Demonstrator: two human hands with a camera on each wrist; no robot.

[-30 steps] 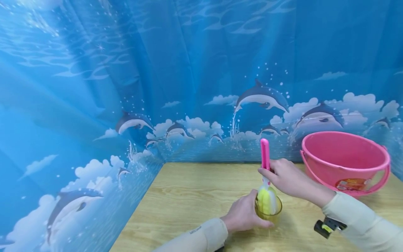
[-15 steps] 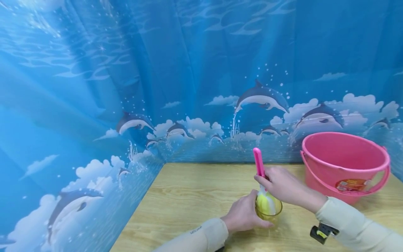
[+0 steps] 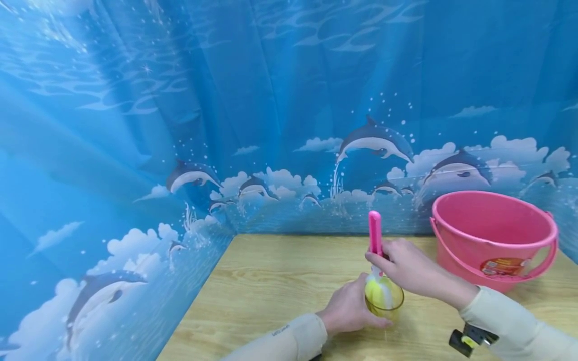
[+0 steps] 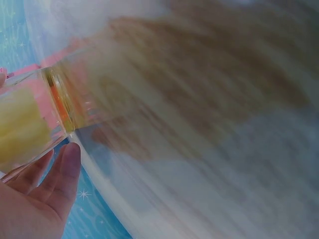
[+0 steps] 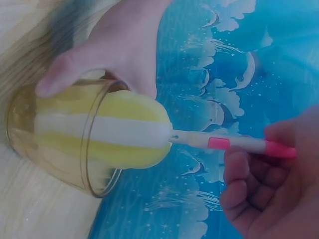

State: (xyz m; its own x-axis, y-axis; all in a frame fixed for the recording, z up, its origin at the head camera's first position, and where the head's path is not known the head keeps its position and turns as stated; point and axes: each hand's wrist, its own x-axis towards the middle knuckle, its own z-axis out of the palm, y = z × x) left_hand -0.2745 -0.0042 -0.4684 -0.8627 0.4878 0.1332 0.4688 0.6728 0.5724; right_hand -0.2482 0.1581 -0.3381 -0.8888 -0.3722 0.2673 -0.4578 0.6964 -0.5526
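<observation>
My left hand [image 3: 347,307] grips an amber glass cup [image 5: 62,167] around its side, thumb on the near side, close over the wooden table. A sponge cup brush [image 3: 375,233] stands nearly upright in the cup. My right hand [image 3: 408,265] pinches its pink and white handle from the right, above the rim. The yellow and white sponge head [image 5: 142,130] sits partly inside the cup, its top bulging out past the rim. In the left wrist view the cup's base is seen side-on, with the fingertips [image 4: 71,157] along the glass.
A pink bucket [image 3: 460,258] with its handle hanging down stands at the table's back right, near my right forearm. A blue dolphin-print curtain [image 3: 289,100] borders the wooden table [image 3: 262,281] at the back and left.
The brush has gone lower into the cup since a second ago, the right hand moving down with it. Its handle leaned left, then came more upright. The left hand stays in place.
</observation>
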